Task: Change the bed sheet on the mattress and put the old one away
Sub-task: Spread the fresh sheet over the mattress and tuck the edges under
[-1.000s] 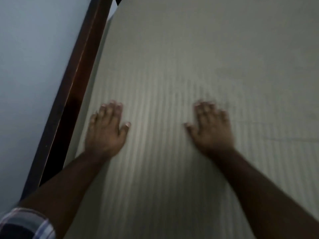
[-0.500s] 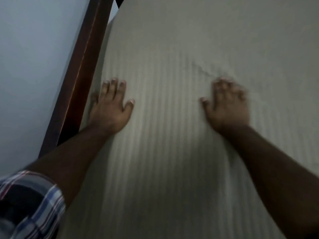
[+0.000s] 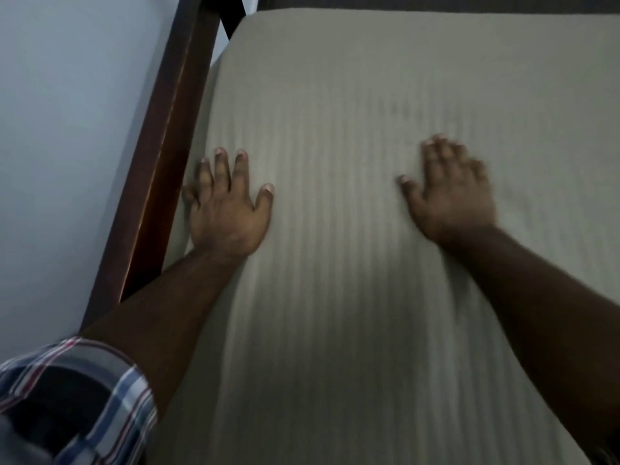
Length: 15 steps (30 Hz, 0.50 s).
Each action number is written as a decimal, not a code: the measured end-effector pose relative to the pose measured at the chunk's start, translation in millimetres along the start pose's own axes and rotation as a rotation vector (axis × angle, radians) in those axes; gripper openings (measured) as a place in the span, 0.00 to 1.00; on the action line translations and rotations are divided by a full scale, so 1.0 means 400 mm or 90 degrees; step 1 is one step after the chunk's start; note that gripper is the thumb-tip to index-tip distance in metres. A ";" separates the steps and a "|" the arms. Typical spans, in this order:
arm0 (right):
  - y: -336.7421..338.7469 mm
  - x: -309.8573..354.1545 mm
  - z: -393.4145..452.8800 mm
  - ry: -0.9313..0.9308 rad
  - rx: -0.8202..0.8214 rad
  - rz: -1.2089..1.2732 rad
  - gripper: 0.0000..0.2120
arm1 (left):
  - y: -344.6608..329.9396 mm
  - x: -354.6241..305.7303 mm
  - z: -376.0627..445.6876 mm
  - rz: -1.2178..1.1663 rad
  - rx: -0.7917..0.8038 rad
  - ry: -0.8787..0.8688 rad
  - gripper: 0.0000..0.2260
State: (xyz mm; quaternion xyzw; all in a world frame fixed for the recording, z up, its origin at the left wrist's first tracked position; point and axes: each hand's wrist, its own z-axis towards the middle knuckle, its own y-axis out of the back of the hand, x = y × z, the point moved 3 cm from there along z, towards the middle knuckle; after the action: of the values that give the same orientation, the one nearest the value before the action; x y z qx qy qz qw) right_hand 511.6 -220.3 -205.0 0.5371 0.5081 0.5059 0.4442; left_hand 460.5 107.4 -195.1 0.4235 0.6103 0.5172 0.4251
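Head view: both hands laid flat on the pale striped bed sheet [image 3: 335,297], palms down, holding nothing. Left hand [image 3: 228,209] placed left of centre, fingers straight and slightly spread, little finger at the sheet's left edge just beside the dark wooden bed frame [image 3: 157,156]. Right hand [image 3: 449,196] placed right of centre, fingers extended but blurred, thumb stretched toward the middle. Sheet spread over the mattress, filling the centre and right of the frame, faint ripples seen just above the right hand. Compared with half a second before: both hands slid further up the sheet toward the far end; the sharper crease seen then above the right hand now reduced to soft marks; the rounded far corner of the mattress [image 3: 241,25] and a dark strip along the top edge newly exposed. Plaid sleeve [image 3: 77,397] filling the lower left corner, larger than before. Pale wall [image 3: 67,129] in the upper left.
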 end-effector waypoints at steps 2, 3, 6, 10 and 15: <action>0.024 0.015 0.016 -0.098 -0.017 0.002 0.36 | 0.023 -0.025 0.023 0.002 -0.004 -0.016 0.32; 0.028 0.066 0.015 -0.062 -0.029 0.001 0.34 | 0.031 -0.047 0.032 0.015 -0.020 -0.061 0.31; 0.006 0.261 -0.017 0.236 0.011 0.028 0.31 | 0.013 -0.117 0.046 0.058 -0.036 -0.212 0.30; -0.014 0.222 0.055 0.233 0.055 0.012 0.39 | -0.021 -0.104 0.115 0.027 -0.015 -0.157 0.33; 0.039 -0.038 0.221 0.016 -0.010 -0.007 0.40 | -0.005 -0.081 0.226 0.006 -0.057 -0.127 0.35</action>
State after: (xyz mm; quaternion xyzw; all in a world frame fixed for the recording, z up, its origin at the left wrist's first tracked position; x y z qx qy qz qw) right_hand 601.3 -233.6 -199.2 0.5241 0.5126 0.5142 0.4451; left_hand 555.8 100.6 -203.7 0.4567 0.5392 0.5012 0.4995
